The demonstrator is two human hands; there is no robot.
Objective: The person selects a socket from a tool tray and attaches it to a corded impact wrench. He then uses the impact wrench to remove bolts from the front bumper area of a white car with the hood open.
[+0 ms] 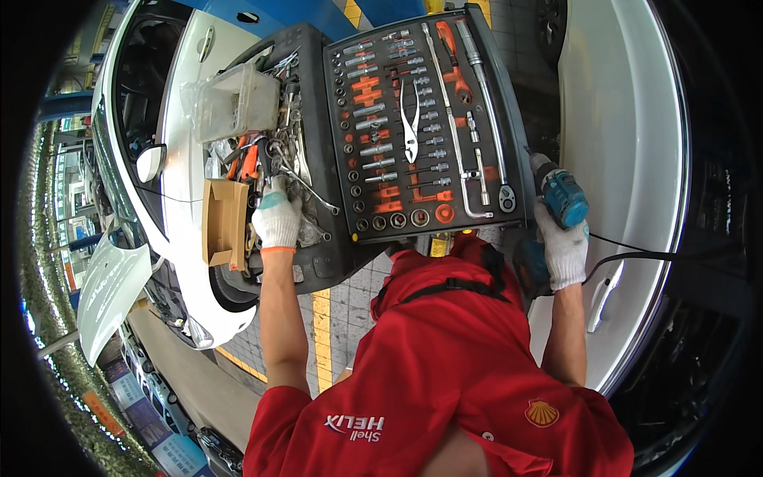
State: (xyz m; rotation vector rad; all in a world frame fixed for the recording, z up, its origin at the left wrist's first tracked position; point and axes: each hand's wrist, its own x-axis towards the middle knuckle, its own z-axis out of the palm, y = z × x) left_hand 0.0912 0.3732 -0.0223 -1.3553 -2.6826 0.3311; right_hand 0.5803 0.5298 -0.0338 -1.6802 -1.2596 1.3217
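The red shirt (445,374) fills the bottom centre. At centre left, the gloved left hand (278,219) dips its fingers among loose tools (296,151); whether it pinches one, I cannot tell. At centre right, the gloved right hand (563,246) curls round the drill (564,197). The left seems to be picking through the pile: best part the pieces gently and lift straight up, drill held steady. The carton (224,222) and bin rim (318,266) hem in that hand; the drawer (511,151) edge and right-hand car (628,119) leave the drill limited room.
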